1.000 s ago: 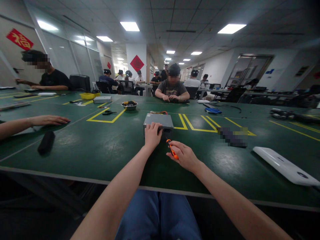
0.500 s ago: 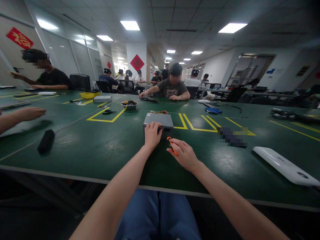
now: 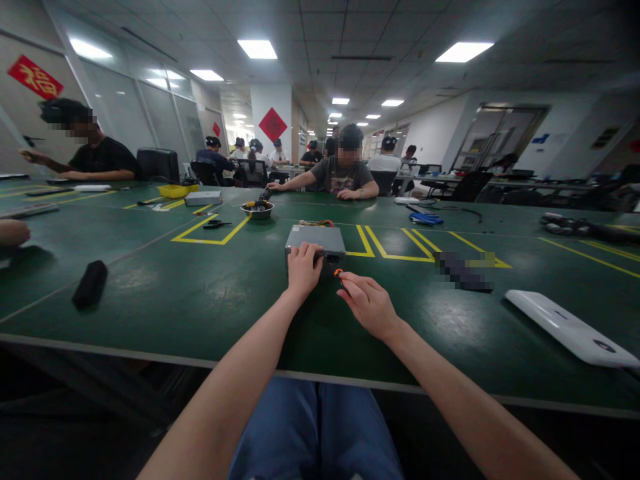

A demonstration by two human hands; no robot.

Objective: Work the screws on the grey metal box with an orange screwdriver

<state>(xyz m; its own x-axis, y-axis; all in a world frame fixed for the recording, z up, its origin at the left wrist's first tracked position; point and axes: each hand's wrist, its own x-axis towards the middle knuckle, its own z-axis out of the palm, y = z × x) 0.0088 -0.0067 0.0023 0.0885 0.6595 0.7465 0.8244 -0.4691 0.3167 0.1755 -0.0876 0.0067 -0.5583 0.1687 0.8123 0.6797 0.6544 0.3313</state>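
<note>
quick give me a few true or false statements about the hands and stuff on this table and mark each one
1. The left hand rests on top of the grey metal box. True.
2. The right hand holds a blue-handled tool. False: it holds a small orange-handled tool.
3. A steel bowl of small parts stands on the table beyond the box. True.
4. The white panel lies to the left of the box. False: it lies to the right of the box.
</note>
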